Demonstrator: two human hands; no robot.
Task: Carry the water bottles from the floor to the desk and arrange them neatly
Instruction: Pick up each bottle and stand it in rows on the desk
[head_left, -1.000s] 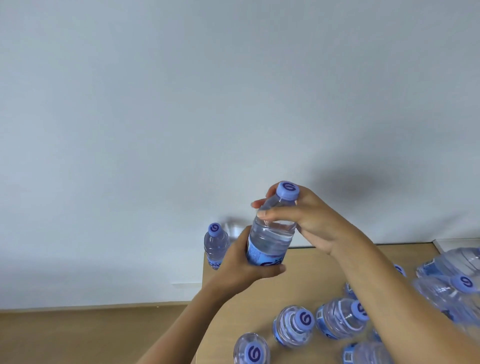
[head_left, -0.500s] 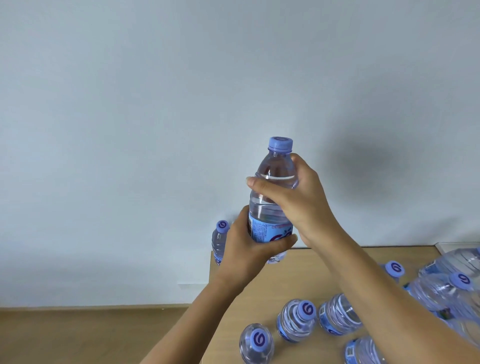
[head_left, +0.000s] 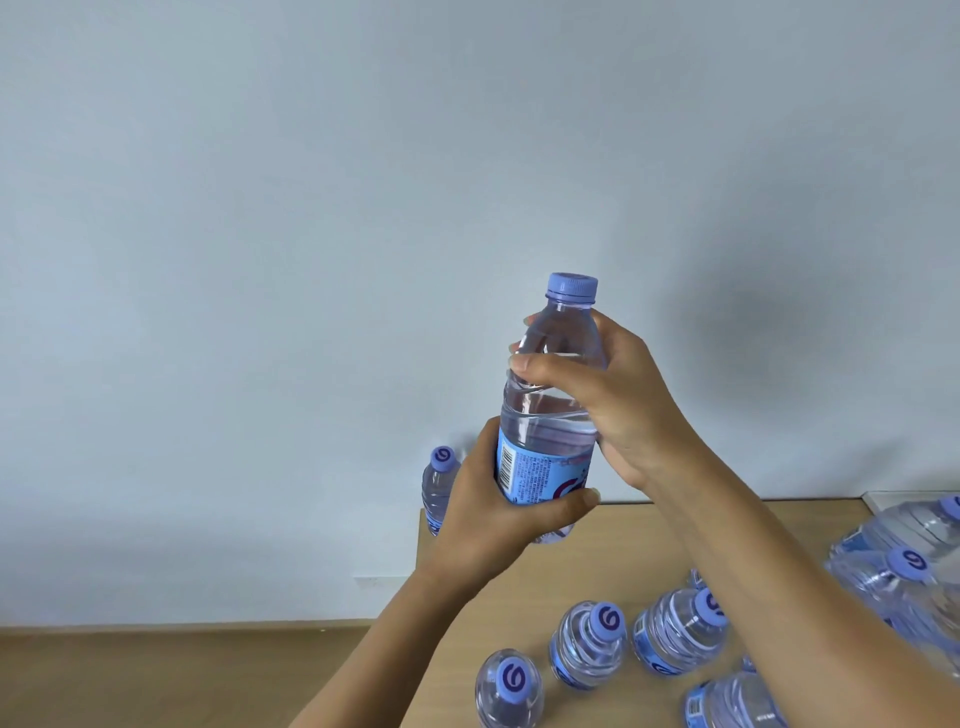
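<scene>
Water bottle upright in both hands

Corner bottle half hidden behind left hand. Right-edge bottles cut off by frame. Label print too small to read.

We see the held bottle as clear glossy plastic, matt ribbed blue cap, glossy printed label. Desk reads smooth matt wood laminate. At 12 o'clock, wall looks flat matt.

wall: pale, plain | floor: wood | wall outlet: low
</scene>
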